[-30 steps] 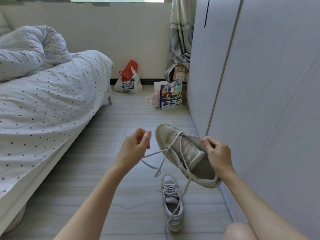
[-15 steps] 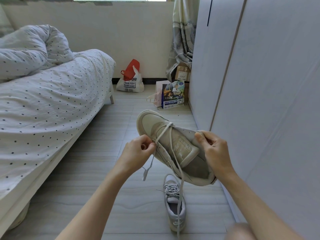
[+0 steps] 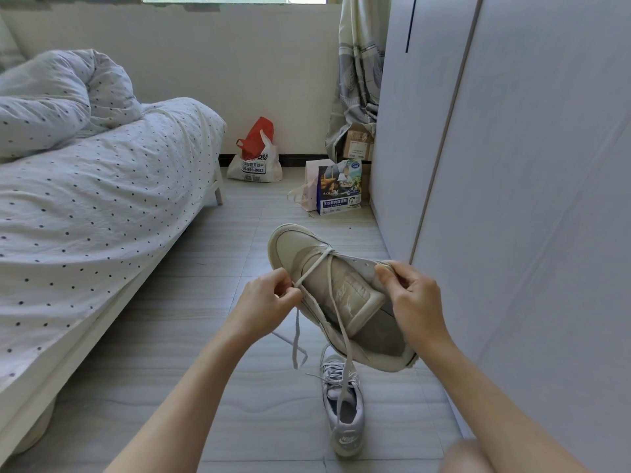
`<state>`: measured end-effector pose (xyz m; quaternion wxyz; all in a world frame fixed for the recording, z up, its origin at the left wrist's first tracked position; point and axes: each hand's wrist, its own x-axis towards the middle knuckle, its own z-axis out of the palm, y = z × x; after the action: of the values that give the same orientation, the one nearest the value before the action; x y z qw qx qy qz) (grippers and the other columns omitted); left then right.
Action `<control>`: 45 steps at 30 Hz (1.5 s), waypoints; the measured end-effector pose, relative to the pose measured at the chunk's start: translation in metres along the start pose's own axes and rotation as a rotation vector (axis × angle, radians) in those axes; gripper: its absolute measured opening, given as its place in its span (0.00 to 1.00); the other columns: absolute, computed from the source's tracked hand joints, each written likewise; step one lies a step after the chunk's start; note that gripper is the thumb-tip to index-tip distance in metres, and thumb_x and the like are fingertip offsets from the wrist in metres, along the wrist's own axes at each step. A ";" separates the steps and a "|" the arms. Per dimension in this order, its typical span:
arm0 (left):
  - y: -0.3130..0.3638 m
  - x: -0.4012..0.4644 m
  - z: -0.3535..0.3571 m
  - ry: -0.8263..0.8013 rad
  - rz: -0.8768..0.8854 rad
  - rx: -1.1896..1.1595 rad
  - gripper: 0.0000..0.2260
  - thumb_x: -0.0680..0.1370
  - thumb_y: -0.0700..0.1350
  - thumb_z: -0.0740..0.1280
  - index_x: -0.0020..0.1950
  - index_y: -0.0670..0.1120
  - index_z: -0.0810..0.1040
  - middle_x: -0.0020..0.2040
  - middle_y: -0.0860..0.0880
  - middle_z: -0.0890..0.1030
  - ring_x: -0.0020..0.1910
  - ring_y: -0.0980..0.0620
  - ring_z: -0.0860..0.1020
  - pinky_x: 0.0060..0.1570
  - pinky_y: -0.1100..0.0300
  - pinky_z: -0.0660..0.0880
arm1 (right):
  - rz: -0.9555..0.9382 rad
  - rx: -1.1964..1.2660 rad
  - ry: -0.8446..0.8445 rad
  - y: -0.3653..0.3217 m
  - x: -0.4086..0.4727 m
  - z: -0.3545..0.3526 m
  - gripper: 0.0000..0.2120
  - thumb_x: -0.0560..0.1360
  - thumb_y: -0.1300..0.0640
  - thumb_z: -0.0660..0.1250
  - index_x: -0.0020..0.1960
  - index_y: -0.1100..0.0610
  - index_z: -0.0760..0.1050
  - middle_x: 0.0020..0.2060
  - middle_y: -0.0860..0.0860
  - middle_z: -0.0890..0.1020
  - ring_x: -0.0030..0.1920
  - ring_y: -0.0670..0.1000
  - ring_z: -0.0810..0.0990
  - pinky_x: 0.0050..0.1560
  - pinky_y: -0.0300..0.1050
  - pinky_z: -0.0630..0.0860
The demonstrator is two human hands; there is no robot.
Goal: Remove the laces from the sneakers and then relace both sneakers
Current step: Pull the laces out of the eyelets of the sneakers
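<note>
Beige sneaker [image 3: 327, 285] held up, half-laced; 2nd sneaker [image 3: 345, 414] on floor, laced.

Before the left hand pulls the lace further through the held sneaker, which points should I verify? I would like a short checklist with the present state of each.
1. Left hand pinches the lace at the sneaker's left eyelet row: ok.
2. Right hand grips the right eyelet edge of the held sneaker, keeping it off the floor: ok.
3. Lace crosses near the toe, only the lowest eyelets threaded: ok.
4. Both loose ends hang free; one drapes onto the second sneaker on the floor, so it may snag: not ok.
5. Lace flat, without twist, inside the eyelets: cannot tell.
6. Second sneaker laced: ok.
</note>
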<state>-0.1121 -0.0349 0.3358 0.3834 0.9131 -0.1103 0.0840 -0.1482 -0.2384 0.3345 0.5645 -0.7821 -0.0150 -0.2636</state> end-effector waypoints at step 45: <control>0.007 0.003 -0.014 -0.011 -0.197 -0.538 0.07 0.76 0.45 0.68 0.49 0.42 0.77 0.36 0.49 0.81 0.30 0.58 0.77 0.34 0.65 0.74 | -0.145 -0.032 0.138 -0.029 -0.008 0.004 0.05 0.76 0.55 0.66 0.43 0.48 0.79 0.31 0.35 0.79 0.34 0.37 0.75 0.36 0.29 0.68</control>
<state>-0.1124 -0.0305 0.3509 0.6177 0.7853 -0.0414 0.0089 -0.1627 -0.2221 0.3560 0.5311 -0.7679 -0.0285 -0.3571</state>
